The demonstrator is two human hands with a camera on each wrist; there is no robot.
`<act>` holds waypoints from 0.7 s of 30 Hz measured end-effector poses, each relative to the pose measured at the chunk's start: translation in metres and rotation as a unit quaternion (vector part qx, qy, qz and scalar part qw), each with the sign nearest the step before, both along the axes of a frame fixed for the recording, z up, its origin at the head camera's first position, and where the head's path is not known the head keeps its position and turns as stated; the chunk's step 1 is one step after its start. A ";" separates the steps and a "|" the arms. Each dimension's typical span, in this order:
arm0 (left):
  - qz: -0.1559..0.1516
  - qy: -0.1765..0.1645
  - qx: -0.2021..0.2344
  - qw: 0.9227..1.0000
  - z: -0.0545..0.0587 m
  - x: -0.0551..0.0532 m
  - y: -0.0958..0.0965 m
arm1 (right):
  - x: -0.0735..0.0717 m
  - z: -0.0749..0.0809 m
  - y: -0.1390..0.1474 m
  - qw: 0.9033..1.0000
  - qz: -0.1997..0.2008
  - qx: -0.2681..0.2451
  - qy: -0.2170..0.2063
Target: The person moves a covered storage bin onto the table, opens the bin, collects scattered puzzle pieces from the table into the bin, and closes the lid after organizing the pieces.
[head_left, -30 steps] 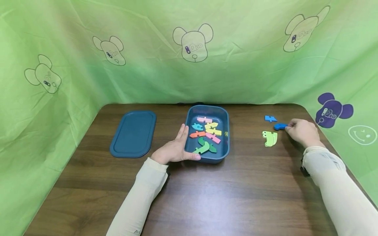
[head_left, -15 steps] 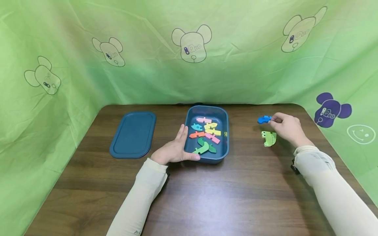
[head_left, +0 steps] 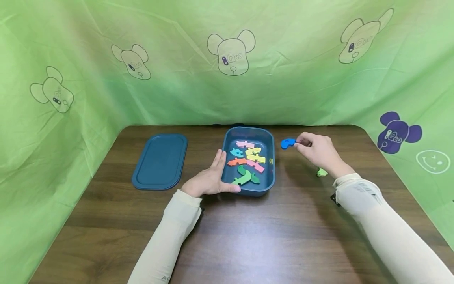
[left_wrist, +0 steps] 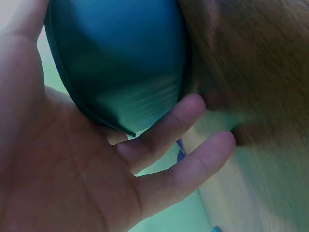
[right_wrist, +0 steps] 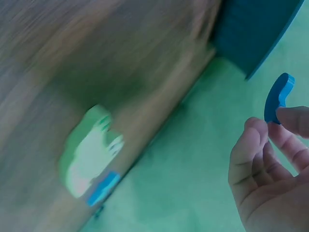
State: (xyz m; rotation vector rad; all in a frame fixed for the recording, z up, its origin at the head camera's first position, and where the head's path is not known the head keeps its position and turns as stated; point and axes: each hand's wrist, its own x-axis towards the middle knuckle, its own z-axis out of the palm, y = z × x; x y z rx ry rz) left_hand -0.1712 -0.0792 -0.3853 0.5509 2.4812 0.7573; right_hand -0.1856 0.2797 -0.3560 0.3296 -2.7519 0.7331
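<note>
My right hand (head_left: 322,153) pinches a blue curved puzzle piece (head_left: 288,143) between thumb and fingertips, held up just right of the dark blue box (head_left: 274,173). In the right wrist view the blue piece (right_wrist: 277,96) juts out from the fingertips. My left hand (head_left: 208,179) rests against the left side of the box, fingers straight and spread, thumb at its near rim. The left wrist view shows two of its fingers extended under the box wall (left_wrist: 120,63). Inside the box lie several flat pieces, among them an orange one (head_left: 237,161) and a green curved one (head_left: 242,179).
A light green crocodile-shaped piece (head_left: 322,172) lies on the table, mostly hidden by my right hand in the head view. Beside it is another blue piece (right_wrist: 104,188). The box's flat blue lid (head_left: 160,161) lies at the left. Green cloth (head_left: 184,86) hangs behind the table.
My right hand has picked up the blue curved piece from the right side and carried it left, close to the box. My left hand and the box have stayed put.
</note>
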 end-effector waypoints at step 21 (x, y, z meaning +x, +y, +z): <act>0.000 -0.005 0.009 1.000 -0.001 -0.001 -0.001 | 0.008 0.004 -0.076 0.992 0.107 -0.015 -0.070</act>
